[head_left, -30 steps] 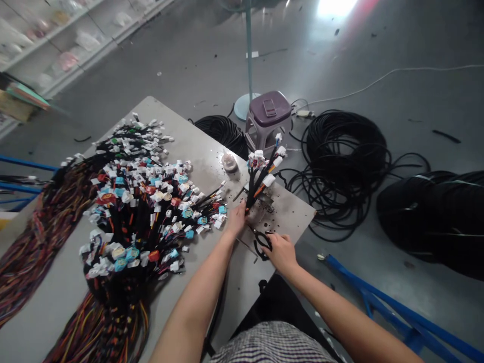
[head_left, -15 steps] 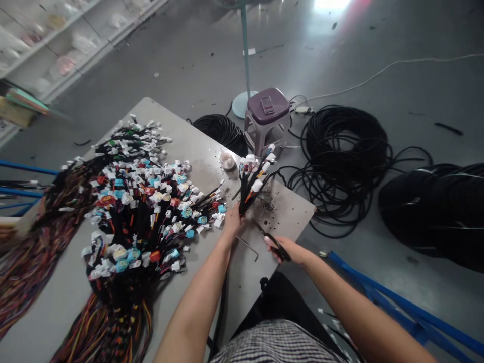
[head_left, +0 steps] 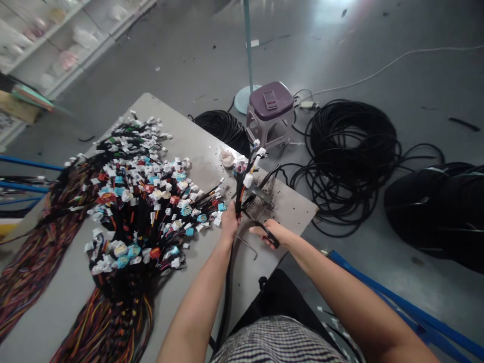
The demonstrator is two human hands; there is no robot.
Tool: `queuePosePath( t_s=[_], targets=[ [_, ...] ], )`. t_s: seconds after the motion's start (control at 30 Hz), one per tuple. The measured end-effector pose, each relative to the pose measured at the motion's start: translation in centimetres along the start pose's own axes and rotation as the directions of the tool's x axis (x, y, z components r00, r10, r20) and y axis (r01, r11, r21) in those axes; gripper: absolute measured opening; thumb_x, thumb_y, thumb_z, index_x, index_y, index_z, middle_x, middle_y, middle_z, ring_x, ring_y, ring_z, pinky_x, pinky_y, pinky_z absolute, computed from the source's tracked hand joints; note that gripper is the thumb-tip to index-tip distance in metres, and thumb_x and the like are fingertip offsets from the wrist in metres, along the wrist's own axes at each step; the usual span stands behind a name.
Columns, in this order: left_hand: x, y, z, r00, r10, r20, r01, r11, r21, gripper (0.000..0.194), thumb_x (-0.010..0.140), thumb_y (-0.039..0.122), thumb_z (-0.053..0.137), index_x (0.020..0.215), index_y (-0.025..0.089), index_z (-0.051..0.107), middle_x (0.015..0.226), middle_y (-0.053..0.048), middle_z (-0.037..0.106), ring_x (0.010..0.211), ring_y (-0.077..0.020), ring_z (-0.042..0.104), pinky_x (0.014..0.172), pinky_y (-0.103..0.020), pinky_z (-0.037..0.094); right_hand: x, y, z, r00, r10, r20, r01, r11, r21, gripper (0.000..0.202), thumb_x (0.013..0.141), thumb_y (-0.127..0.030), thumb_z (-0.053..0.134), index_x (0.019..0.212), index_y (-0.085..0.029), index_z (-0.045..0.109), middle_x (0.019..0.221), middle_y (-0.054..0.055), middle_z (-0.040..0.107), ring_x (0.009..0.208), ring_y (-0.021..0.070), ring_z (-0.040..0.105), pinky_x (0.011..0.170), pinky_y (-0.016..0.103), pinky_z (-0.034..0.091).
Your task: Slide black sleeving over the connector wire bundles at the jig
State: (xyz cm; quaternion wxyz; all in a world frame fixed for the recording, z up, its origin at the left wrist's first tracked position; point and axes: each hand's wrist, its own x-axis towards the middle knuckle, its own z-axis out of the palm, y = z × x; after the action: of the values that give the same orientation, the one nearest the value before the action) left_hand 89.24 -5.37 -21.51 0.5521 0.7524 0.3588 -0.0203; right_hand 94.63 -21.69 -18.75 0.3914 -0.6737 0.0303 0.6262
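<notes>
While the left hand [head_left: 229, 224] is clamped on the wire harness [head_left: 242, 189], held upright over the desk [head_left: 212, 166], the right hand [head_left: 274, 233] grips the scissors [head_left: 260, 227], blades at the bundle's base. Risk: blades so near may nick insulation or the left fingers.

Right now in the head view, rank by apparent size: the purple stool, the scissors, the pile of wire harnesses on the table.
1. Pile of wire harnesses, by far the largest.
2. Purple stool; it stands farther away, so it looks smaller than it is.
3. Scissors, partly hidden in the right hand.
</notes>
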Motion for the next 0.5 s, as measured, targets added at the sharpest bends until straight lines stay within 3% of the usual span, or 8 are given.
queuePosePath(
  t_s=[0.1, 0.17, 0.23, 0.3, 0.37, 0.43, 0.5],
  targets=[
    [-1.1, 0.4, -0.7, 0.996, 0.02, 0.088, -0.013, 0.997, -0.08, 0.063, 0.089, 0.069, 0.034, 0.07, 0.017, 0.063, 0.048, 0.0, 0.044, 0.047, -0.0119, 0.04, 0.049, -0.025, 0.033, -0.2, 1.8, -0.6, 0.994, -0.027, -0.103, -0.006, 0.95, -0.311, 0.044, 0.083, -0.046, 0.067, 0.056, -0.016, 0.052, 0.051, 0.005, 0.053, 0.048, 0.0164, 0.054, 0.048, 0.025, 0.044],
    [-2.7, 0.9, -1.4, 0.976, 0.087, 0.201, -0.062, 0.99, -0.123, 0.064, 0.085, 0.073, 0.041, 0.076, 0.015, 0.065, 0.052, 0.001, 0.046, 0.048, -0.0102, 0.037, 0.048, -0.024, 0.03, -0.6, 3.0, -1.0, 0.97, -0.145, -0.196, 0.014, 0.836, -0.548, 0.033, 0.08, -0.041, 0.069, 0.061, -0.016, 0.058, 0.066, 0.01, 0.062, 0.069, 0.0242, 0.063, 0.063, 0.031, 0.05],
    [-4.7, 1.7, -2.0, 0.943, 0.16, 0.292, -0.117, 0.98, -0.162, 0.063, 0.082, 0.073, 0.047, 0.083, 0.013, 0.067, 0.057, 0.001, 0.048, 0.051, -0.0098, 0.038, 0.049, -0.023, 0.03, -1.6, 3.7, -0.8, 0.903, -0.332, -0.273, 0.094, 0.773, -0.628, 0.026, 0.077, -0.041, 0.07, 0.08, -0.015, 0.067, 0.089, 0.014, 0.067, 0.091, 0.0311, 0.064, 0.079, 0.037, 0.051],
    [-7.1, 2.8, -2.2, 0.913, 0.234, 0.334, -0.183, 0.967, -0.179, 0.06, 0.084, 0.069, 0.049, 0.088, 0.013, 0.068, 0.061, 0.0, 0.053, 0.056, -0.0111, 0.044, 0.054, -0.023, 0.036, -3.3, 4.1, 0.6, 0.785, -0.537, -0.307, 0.333, 0.785, -0.521, 0.041, 0.081, -0.049, 0.063, 0.104, -0.015, 0.067, 0.109, 0.015, 0.065, 0.104, 0.0312, 0.061, 0.091, 0.04, 0.049],
    [-9.8, 3.7, -2.0, 0.882, 0.309, 0.356, -0.262, 0.949, -0.175, 0.054, 0.086, 0.064, 0.05, 0.092, 0.013, 0.069, 0.069, -0.003, 0.059, 0.065, -0.0138, 0.051, 0.064, -0.025, 0.042, -5.1, 4.4, 3.3, 0.637, -0.694, -0.336, 0.613, 0.72, -0.325, 0.05, 0.089, -0.057, 0.05, 0.113, -0.016, 0.063, 0.114, 0.014, 0.063, 0.108, 0.0273, 0.06, 0.096, 0.039, 0.048],
    [-12.8, 3.4, -1.9, 0.862, 0.336, 0.381, -0.296, 0.942, -0.16, 0.051, 0.089, 0.06, 0.048, 0.093, 0.014, 0.07, 0.075, -0.005, 0.063, 0.073, -0.0162, 0.056, 0.072, -0.026, 0.045, -6.8, 4.7, 6.2, 0.507, -0.763, -0.401, 0.764, 0.613, -0.2, 0.05, 0.094, -0.059, 0.041, 0.104, -0.016, 0.065, 0.106, 0.011, 0.066, 0.104, 0.0242, 0.062, 0.095, 0.036, 0.048],
    [-16.1, 1.5, -3.1, 0.853, 0.273, 0.444, -0.24, 0.962, -0.132, 0.05, 0.091, 0.058, 0.046, 0.09, 0.015, 0.07, 0.077, -0.005, 0.064, 0.074, -0.0167, 0.056, 0.071, -0.027, 0.045, -8.2, 5.2, 7.4, 0.397, -0.735, -0.549, 0.784, 0.583, -0.214, 0.054, 0.094, -0.063, 0.039, 0.084, -0.017, 0.065, 0.092, 0.01, 0.066, 0.094, 0.0233, 0.063, 0.089, 0.034, 0.05]
  ],
)
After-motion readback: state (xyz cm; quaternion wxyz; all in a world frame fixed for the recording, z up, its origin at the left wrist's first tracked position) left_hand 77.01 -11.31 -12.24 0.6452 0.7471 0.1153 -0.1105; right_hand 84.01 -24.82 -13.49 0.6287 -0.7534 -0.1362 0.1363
